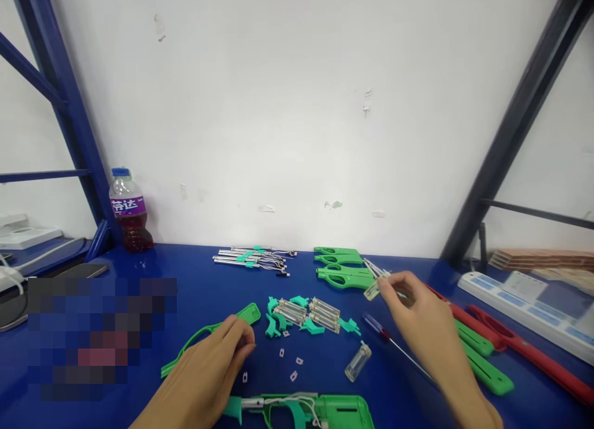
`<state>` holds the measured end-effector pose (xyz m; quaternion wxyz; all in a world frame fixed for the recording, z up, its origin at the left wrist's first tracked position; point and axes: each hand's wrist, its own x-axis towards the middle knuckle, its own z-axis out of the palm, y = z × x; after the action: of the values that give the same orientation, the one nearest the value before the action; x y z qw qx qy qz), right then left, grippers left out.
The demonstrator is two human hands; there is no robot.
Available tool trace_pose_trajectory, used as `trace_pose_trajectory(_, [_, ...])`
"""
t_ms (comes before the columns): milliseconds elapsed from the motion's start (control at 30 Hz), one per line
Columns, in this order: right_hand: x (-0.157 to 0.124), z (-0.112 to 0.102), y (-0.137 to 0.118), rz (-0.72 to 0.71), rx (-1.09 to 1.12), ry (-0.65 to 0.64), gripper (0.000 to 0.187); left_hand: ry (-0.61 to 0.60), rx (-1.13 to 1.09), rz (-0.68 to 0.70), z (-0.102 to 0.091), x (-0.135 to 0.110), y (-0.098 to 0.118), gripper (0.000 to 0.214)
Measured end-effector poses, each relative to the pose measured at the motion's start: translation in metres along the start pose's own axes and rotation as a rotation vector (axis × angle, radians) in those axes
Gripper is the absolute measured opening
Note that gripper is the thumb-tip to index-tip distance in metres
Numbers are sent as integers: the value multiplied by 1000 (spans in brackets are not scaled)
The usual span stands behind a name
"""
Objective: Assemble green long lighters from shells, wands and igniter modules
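Note:
My right hand (417, 320) pinches a small clear plastic tank (372, 291) between thumb and fingertips, in front of the green housings (346, 275). On the left, my left hand (213, 361) has its fingers curled together; what they hold, if anything, is hidden. A slim green housing half (250, 314) lies partly behind that hand. Below it, at the bottom edge, is a green lighter housing (346, 410) with a metal tube, white wires and a teal trigger in it. Another clear tank (358, 362) lies between my hands. Several small white pieces (294, 376) are scattered nearby.
Mid-table lie several clear tanks (325, 312) and teal triggers (313, 327). Metal tubes with wires (239, 259) lie by the wall. A screwdriver (383, 331) lies beside my right hand. Red housings (533, 351), a power strip (524, 311) and a drink bottle (130, 212) stand farther out.

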<state>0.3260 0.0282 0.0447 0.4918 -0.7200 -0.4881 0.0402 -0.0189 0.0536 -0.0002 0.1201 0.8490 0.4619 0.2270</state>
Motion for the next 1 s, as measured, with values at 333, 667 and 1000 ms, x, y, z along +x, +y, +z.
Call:
trace_pose_trajectory(333, [-3, -4, -6, 14, 31, -14, 32, -264, -44, -148, -22, 2, 13, 20])
trace_pose_trajectory(667, [-5, -5, -10, -9, 52, -72, 32, -249, -34, -154, -14, 7, 2, 13])
trace_pose_trajectory(1000, [-5, -5, -7, -47, 26, -85, 31, -201, -104, -34, -28, 1, -1, 20])
